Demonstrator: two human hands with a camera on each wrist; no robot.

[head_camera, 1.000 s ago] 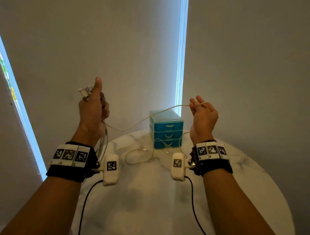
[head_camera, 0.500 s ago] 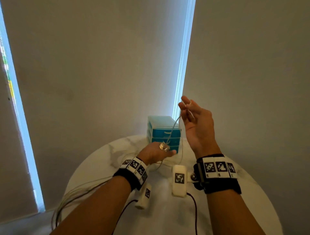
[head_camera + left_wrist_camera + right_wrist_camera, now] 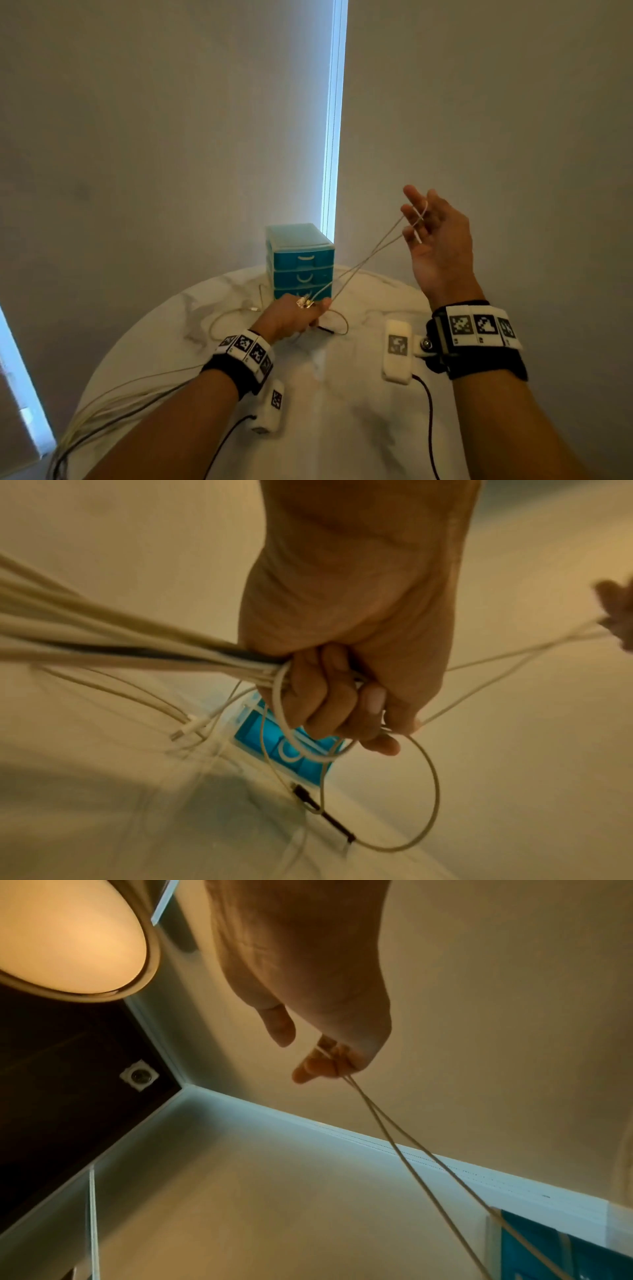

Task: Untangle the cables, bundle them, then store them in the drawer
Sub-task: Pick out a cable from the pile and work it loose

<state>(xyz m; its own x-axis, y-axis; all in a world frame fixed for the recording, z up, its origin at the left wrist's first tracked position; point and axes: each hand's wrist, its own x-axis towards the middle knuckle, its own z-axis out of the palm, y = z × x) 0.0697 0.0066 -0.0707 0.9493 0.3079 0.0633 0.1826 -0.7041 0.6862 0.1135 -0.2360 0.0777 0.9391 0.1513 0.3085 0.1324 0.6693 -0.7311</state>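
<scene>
My left hand [image 3: 296,317] is low over the table just in front of the blue drawer unit [image 3: 301,260]. It grips a bundle of several white cables and a dark one [image 3: 137,647], connector ends [image 3: 305,303] sticking out above the fist. The bundle trails back off the table's left edge [image 3: 120,401]. My right hand [image 3: 433,236] is raised at the right, a thin white cable [image 3: 363,263] looped over its fingers [image 3: 318,1066] and held between them. Two taut strands run down from there to the left hand. All three drawers look shut.
The round white marble table [image 3: 342,411] carries loose cable loops [image 3: 233,315] left of the drawer unit [image 3: 291,748] and a black plug end [image 3: 325,815] below my left fist. Grey blinds with a bright gap [image 3: 334,120] stand close behind the table.
My left hand dropped from shoulder height to the table in front of the drawers, taking the bundle along. My right hand rose a little and the thin cable now runs doubled from its fingers.
</scene>
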